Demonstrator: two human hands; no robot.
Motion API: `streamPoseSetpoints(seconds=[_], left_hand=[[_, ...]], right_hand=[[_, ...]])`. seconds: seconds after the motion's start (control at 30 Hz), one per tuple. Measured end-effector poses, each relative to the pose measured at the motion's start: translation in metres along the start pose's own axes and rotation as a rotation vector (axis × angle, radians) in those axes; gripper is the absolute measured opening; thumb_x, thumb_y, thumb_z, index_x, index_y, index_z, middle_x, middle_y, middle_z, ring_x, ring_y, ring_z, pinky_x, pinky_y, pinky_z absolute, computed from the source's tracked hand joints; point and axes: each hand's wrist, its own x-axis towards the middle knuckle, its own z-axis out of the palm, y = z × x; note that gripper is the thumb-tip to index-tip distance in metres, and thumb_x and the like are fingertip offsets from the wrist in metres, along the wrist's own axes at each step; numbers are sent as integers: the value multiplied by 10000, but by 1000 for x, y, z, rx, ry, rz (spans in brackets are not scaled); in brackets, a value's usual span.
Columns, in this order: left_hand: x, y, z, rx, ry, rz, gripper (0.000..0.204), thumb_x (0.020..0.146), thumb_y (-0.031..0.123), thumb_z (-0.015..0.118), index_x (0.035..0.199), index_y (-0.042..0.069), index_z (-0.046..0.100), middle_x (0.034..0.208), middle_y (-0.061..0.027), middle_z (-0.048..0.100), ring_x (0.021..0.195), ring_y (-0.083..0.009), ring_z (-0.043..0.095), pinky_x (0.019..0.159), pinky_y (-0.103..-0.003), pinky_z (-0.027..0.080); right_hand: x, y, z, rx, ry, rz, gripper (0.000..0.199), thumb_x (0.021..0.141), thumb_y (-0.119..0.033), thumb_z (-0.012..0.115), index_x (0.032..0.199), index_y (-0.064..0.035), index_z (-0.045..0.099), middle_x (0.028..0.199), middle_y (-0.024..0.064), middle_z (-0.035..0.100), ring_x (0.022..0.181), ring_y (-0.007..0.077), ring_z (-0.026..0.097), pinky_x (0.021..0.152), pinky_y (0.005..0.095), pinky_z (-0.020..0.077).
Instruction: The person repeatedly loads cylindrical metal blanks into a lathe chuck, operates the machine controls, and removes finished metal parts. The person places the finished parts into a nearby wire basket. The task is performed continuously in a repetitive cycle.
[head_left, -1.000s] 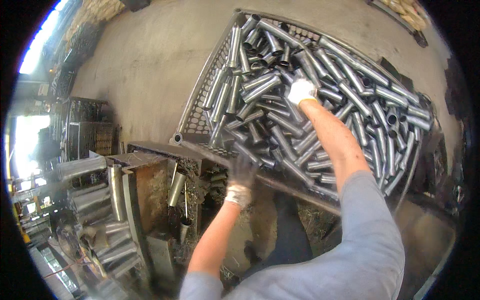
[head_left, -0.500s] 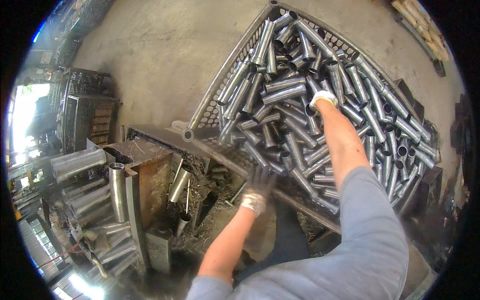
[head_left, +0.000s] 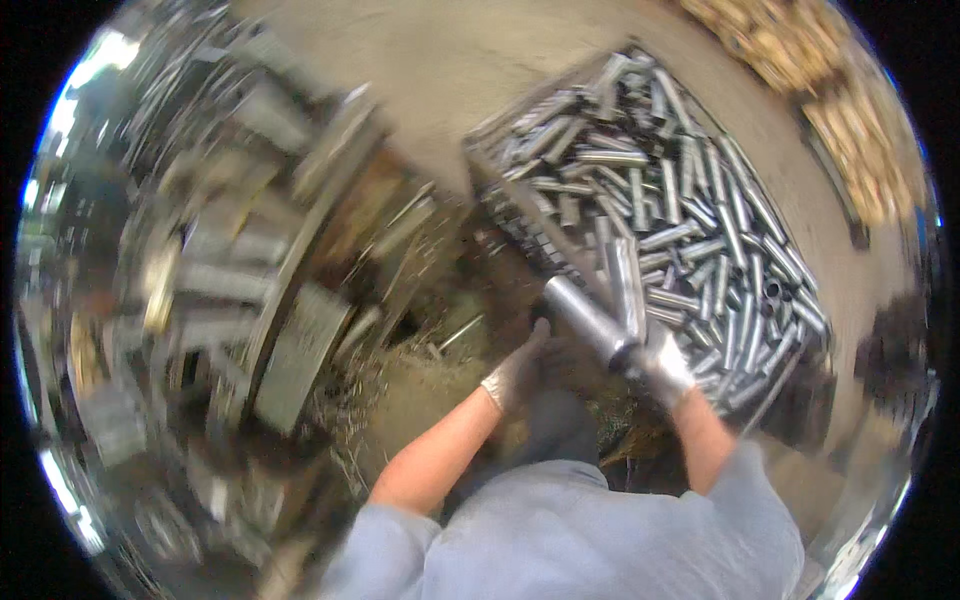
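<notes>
My right hand (head_left: pixel 662 362), in a pale glove, grips a shiny steel tube (head_left: pixel 585 315) by its dark, wider end. The tube slants up and left in front of me. A second steel tube (head_left: pixel 627 285) rises beside it from the same hand; blur hides whether the fingers hold it too. My left hand (head_left: pixel 525 368), in a glove with a dark palm side, is just left of and below the first tube. Its fingers are smeared by motion. Beyond my hands, a metal mesh bin (head_left: pixel 545 98) holds many similar tubes (head_left: pixel 700 240) in a loose heap.
On the left stands a blurred metal bench or machine (head_left: pixel 310 240) with larger cylinders about it. Dark scraps and a thin rod (head_left: pixel 460 333) lie between it and my left arm. Stacked tan pieces (head_left: pixel 860 150) are at the far right, beyond the bin.
My right hand has come out of the heap towards me with steel tube in it. My left hand has left the bin's near rim. The view has swung left.
</notes>
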Motion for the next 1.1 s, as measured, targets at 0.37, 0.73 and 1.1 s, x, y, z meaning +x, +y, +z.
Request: streamPoseSetpoints(seconds=[0.37,0.73,1.1], left_hand=[[-500,-250,-176,-487,593,989,314,971,44,682,1284,43,655,1186,-121,734,1109,-294,719,1044,-471,558],[-753,-258,-298,134,1353,1756,264,800,16,808,1047,17,714,970,-56,766,872,-182,742,844,-350,598],[-778,-167,-353,658,1499,1267,741,775,73,872,1446,45,561,1316,-130,689,1243,-247,639,1092,-395,501]], right_hand=[[-239,-40,376,-592,-885,-270,923,667,-226,949,1476,-25,552,1182,70,694,1066,175,640,998,353,529],[-347,-98,664,-402,-1136,-1054,534,772,-225,923,1228,-95,676,1121,98,772,1025,236,759,935,376,596],[-348,-110,737,-390,-960,-1236,563,760,-204,955,1235,-74,681,1120,101,772,978,244,774,874,380,625]])
